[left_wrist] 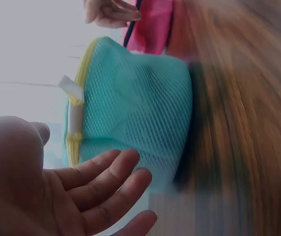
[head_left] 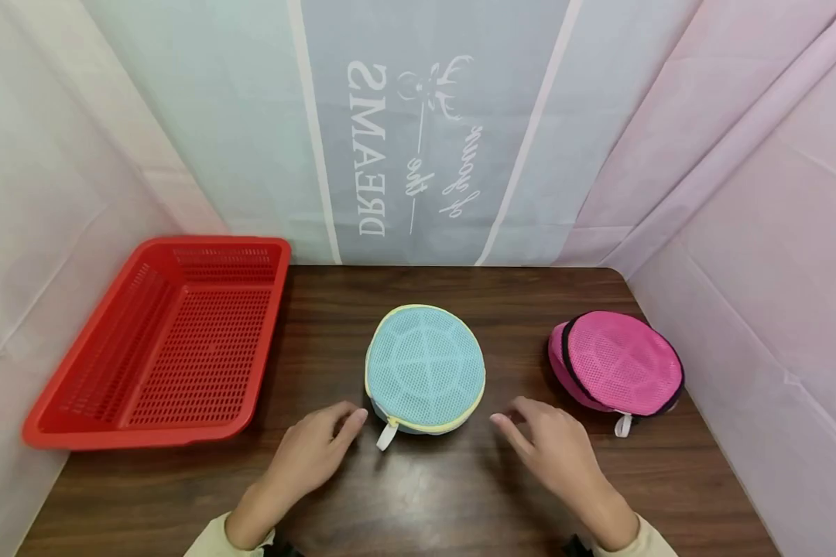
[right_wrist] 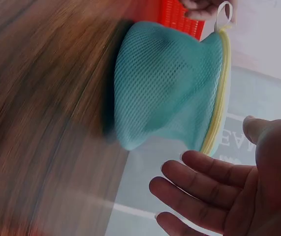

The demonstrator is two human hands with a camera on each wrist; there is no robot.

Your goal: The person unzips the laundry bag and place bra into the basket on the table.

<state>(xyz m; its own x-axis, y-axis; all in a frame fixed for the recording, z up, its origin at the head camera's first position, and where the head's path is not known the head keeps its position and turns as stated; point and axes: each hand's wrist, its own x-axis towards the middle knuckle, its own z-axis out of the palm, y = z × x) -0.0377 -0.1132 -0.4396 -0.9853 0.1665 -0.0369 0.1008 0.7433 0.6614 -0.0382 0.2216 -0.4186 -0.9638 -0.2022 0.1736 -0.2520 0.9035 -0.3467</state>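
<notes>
A round teal mesh laundry bag (head_left: 425, 367) with a yellow zip edge stands in the middle of the table, its white loop tag (head_left: 387, 435) toward me. My left hand (head_left: 315, 447) hovers just left of it, fingers loosely bent and holding nothing. On the other side, my right hand (head_left: 552, 442) is held a small gap away, also with nothing in it. Both wrist views show the mesh side of the bag near relaxed fingers (left_wrist: 106, 189). Right of my right hand sits a pink mesh laundry bag (head_left: 627, 362) with a black edge and a white tag.
A red plastic basket (head_left: 270, 340) with slotted walls stands at the left of the dark wooden table (head_left: 418, 510). Behind the table hangs a grey and pale printed cloth (head_left: 432, 155). Pale cloth walls (head_left: 773, 309) close off both sides.
</notes>
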